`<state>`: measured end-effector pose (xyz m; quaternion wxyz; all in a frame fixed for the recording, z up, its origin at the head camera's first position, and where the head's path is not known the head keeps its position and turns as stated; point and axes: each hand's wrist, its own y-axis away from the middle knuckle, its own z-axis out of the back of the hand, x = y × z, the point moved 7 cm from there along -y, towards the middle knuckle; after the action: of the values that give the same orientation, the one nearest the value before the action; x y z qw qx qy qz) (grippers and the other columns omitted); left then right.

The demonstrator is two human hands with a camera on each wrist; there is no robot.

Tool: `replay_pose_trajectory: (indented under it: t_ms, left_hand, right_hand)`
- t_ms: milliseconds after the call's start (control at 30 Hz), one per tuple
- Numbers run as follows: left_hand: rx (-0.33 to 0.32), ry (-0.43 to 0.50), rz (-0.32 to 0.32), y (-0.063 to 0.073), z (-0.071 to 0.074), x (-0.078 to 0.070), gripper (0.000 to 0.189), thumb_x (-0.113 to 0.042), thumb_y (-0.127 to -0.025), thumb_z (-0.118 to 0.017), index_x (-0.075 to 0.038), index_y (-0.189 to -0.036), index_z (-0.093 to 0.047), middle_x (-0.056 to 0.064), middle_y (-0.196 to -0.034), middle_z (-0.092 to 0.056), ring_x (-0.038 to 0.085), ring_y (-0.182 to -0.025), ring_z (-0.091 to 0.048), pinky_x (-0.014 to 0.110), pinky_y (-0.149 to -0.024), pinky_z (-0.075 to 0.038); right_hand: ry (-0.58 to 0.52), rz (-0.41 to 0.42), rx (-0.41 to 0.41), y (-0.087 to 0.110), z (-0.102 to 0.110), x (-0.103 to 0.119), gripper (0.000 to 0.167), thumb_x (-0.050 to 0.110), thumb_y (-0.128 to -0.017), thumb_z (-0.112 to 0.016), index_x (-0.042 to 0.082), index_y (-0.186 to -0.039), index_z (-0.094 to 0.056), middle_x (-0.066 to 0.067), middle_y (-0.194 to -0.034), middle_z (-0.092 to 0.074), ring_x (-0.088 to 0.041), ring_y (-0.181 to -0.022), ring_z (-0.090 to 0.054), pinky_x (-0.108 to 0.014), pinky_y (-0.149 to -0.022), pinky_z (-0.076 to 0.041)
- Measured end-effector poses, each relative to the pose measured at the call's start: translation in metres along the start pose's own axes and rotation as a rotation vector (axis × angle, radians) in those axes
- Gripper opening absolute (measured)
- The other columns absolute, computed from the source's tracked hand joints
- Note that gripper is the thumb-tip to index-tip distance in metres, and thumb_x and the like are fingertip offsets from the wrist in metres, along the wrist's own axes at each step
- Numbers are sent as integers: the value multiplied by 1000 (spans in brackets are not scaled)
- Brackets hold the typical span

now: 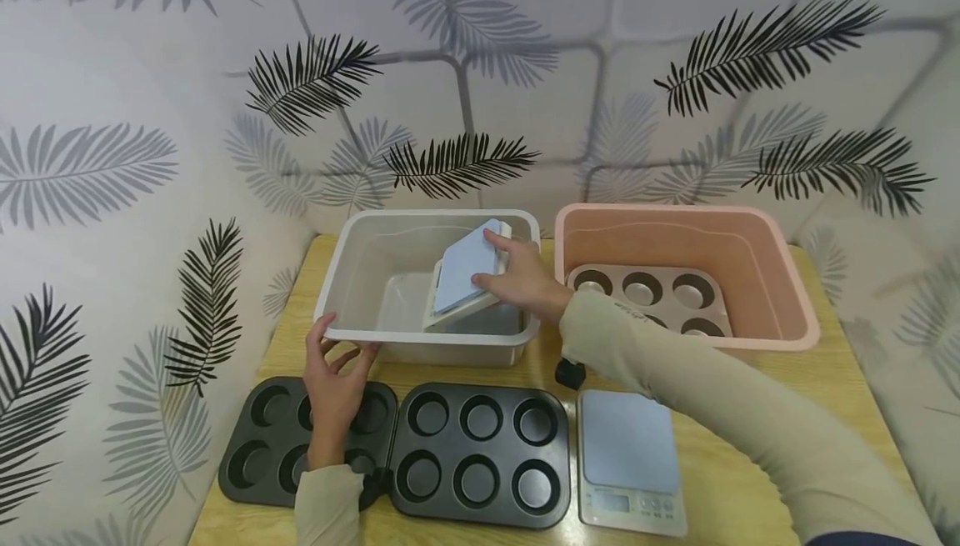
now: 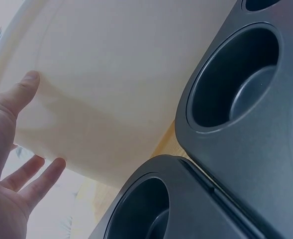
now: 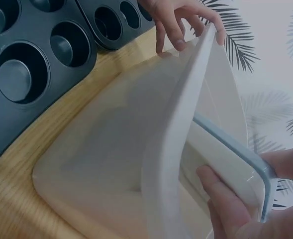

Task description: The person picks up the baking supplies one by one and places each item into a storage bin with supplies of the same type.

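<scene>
My right hand (image 1: 525, 278) reaches into the white bin (image 1: 442, 348) and grips a kitchen scale (image 1: 467, 269) with a pale blue top and white body. The scale is tilted, with its lower end toward the bin's floor. In the right wrist view, fingers lie along the white underside of the scale (image 3: 226, 159) and the thumb is at its blue edge. My left hand (image 1: 335, 379) holds the bin's front left corner, one finger over the rim and the thumb against the outer wall. The left wrist view shows this hand (image 2: 12, 164) against the bin's side.
Two dark muffin pans (image 1: 480, 454) lie side by side in front, the left one (image 1: 243, 446) under my left forearm. A second scale (image 1: 630, 454) lies to their right. Behind my right sleeve, a pink bin (image 1: 772, 279) contains a lighter muffin pan (image 1: 667, 289).
</scene>
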<state>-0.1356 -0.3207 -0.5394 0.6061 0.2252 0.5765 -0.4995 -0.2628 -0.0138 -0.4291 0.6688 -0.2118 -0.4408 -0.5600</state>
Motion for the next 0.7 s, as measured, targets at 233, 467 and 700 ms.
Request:
replay_pose_trajectory:
  t_ms: [233, 467, 700]
  left_hand:
    - [-6, -5, -1, 0, -3, -2, 85, -1, -88, -90, -13, -161, -48, 16, -160, -51, 19, -127, -56, 13, -92, -61]
    - [1, 1, 6, 1, -4, -2, 81, -3, -90, -89, -13, -160, -48, 17, -160, -50, 17, -127, -55, 15, -92, -62]
    - [2, -10, 14, 1, -2, -1, 83, -4, -90, -90, -16, -161, -48, 12, -162, -49, 18, -128, -56, 15, -95, -62]
  right_hand:
    - [-22, -46, 9, 0, -3, -1, 84, 20, -99, -77, 17, -172, -35, -34, -171, -31, -42, -153, -37, -52, -129, -41]
    - [-31, -72, 42, -2, -14, -5, 82, 19, -101, -76, 17, -173, -35, -33, -171, -30, -43, -152, -37, -52, -127, -43]
    - [53, -63, 61, -1, -19, -3, 82, 22, -101, -75, 11, -172, -35, -28, -163, -48, -43, -149, -36, -53, -127, -44]
